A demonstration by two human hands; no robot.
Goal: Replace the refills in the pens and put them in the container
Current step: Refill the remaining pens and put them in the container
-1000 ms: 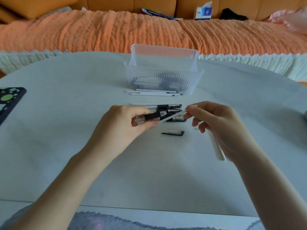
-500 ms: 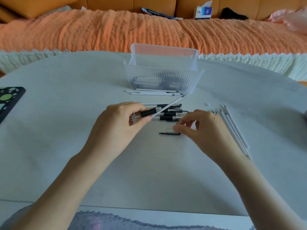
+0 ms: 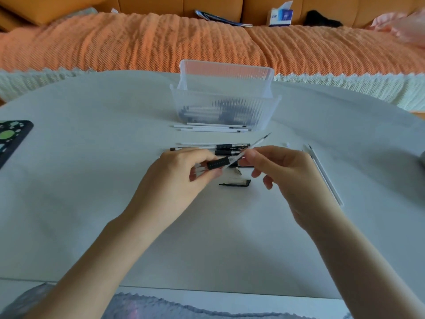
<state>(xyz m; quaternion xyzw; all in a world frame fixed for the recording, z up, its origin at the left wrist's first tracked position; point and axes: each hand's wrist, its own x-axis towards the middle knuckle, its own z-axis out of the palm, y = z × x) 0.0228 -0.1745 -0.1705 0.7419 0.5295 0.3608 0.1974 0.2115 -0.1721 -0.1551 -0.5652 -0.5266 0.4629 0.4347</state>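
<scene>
Fingers (image 3: 192,155) of the left hand (image 3: 174,180) curl round a pen barrel (image 3: 217,163) with a black ribbed grip. The right hand (image 3: 287,176) pinches its slim white refill (image 3: 258,142), above loose pens (image 3: 222,147) before the ribbed translucent container (image 3: 230,107).

In my left fingers (image 3: 195,156) I hold a pen (image 3: 218,163) with a clear barrel and a black ribbed grip, tilted up toward the far right. A white refill (image 3: 254,145) sticks out of its front end, pinched by my right fingers (image 3: 257,155), with its thin tip pointing far right. More pens (image 3: 222,147) lie side by side on the surface just beyond. Loose refills (image 3: 213,128) lie just in front of the clear ribbed container (image 3: 230,97), which has pens lying in it. Another bunch of refills (image 3: 325,174) lies to the right.
</scene>
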